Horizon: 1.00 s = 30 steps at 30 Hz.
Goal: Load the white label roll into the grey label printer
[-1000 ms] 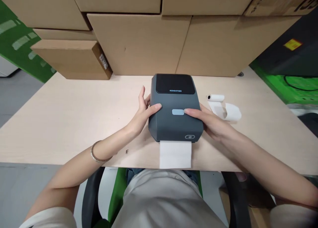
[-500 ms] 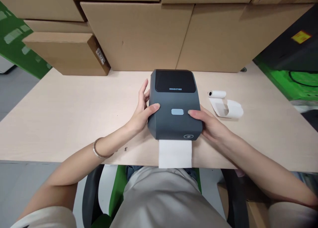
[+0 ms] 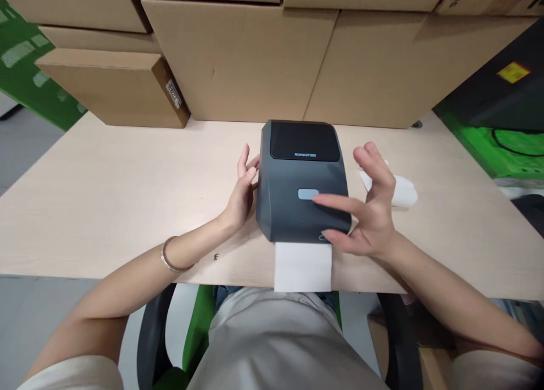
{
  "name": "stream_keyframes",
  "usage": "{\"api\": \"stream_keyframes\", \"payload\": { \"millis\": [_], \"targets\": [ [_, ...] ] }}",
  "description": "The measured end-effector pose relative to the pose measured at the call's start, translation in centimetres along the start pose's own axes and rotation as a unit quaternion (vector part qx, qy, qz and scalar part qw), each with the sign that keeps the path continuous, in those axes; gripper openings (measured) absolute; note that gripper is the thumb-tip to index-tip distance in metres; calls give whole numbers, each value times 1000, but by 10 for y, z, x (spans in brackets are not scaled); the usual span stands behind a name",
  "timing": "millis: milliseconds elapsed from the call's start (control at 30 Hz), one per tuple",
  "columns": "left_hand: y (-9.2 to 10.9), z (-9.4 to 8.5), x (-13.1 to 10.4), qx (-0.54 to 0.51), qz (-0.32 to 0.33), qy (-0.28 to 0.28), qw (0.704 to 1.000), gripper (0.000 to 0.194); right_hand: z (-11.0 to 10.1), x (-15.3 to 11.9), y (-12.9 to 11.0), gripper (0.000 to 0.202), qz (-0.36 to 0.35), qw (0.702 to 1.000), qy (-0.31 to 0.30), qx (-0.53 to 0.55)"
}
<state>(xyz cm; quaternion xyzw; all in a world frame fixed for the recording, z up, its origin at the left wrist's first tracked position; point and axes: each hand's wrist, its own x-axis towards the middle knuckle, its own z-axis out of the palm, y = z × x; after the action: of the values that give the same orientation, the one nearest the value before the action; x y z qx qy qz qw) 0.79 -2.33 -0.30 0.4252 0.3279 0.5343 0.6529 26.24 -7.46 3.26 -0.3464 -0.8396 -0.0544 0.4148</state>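
A dark grey label printer (image 3: pixel 293 214) with a black window on top stands on the table in front of me. White label paper (image 3: pixel 303 268) sticks out of its near side and reaches the table's front edge. My left hand (image 3: pixel 241 200) rests at the printer's left side, fingers apart and holding nothing. Over the printer's right side, my right hand (image 3: pixel 369 211) is spread open. Its index fingertip lies at the corner of the light blue button (image 3: pixel 307 194), and its thumb is by the small front mark. Whether that fingertip presses the button I cannot tell.
Behind the printer stands a wall of cardboard boxes (image 3: pixel 242 61). A flatter box (image 3: pixel 106 89) leans at the back left. To the right, a loose piece of white paper (image 3: pixel 404 191) lies partly behind my right hand. The wooden table (image 3: pixel 106 208) ends just before my lap.
My right hand has let go of the printer's right side and lifted over it, its index finger now at the button. My left thumb has come off the printer's top.
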Motion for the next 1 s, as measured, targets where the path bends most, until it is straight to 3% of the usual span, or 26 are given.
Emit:
{"api": "stream_keyframes", "payload": {
  "millis": [67,200,567,867,1000],
  "targets": [
    [-1,0,2,-11,2,7,1000,95,-2,6,-5,46,-44,999,-17,0],
    [-3,0,3,-16,8,15,1000,91,-4,15,-15,46,1,998,-55,30],
    [-10,-7,5,4,23,-8,1000,83,-14,22,-16,53,-41,998,-21,-32],
    [-7,-4,-2,11,21,-16,1000,78,-9,26,-13,38,-32,997,-64,-27],
    [-7,-4,0,8,24,-25,999,81,-13,28,-18,41,-15,996,-86,-16]
  ]
}}
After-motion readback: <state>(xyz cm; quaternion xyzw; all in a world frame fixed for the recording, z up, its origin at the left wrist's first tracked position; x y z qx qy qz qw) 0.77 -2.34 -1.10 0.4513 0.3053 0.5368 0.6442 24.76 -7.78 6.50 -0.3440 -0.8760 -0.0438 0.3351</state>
